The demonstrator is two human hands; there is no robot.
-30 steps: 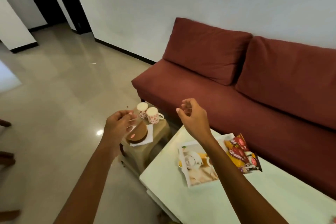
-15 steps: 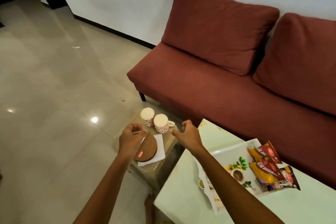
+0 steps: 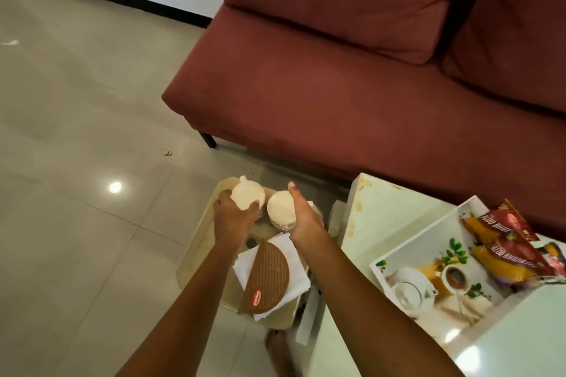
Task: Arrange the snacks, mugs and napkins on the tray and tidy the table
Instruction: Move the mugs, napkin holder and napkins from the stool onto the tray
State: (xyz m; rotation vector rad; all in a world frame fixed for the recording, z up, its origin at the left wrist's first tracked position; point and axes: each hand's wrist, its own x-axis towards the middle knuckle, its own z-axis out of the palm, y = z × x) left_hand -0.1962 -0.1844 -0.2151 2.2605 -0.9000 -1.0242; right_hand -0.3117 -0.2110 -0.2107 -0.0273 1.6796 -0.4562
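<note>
Left hand [image 3: 232, 219] is gripping a white patterned ceramic mug [image 3: 247, 197], right hand [image 3: 306, 219] cupping the second mug [image 3: 280, 211], fingers hidden, likely for the white picture-printed tray [image 3: 422, 231].

Floor [image 3: 76, 131]: polished tile, glossy, with a bright lamp spot.
Sofa [image 3: 306, 86], 12 o'clock: matt red cloth.
Mug [image 3: 248, 197], and second mug [image 3: 281, 208] at its 3 o'clock: glazed ceramic, smooth white inside.
Stool [image 3: 199, 242]: smooth beige plastic.
Napkins [image 3: 294, 281]: matt white paper.
Brown packet [image 3: 266, 278] on them: ribbed surface.
Table [image 3: 382, 217], 4 o'clock: glossy white, stained at the corner.
Tray [image 3: 428, 239]: glossy printed surface.
Snack packets [image 3: 505, 242]: shiny plastic film.
</note>
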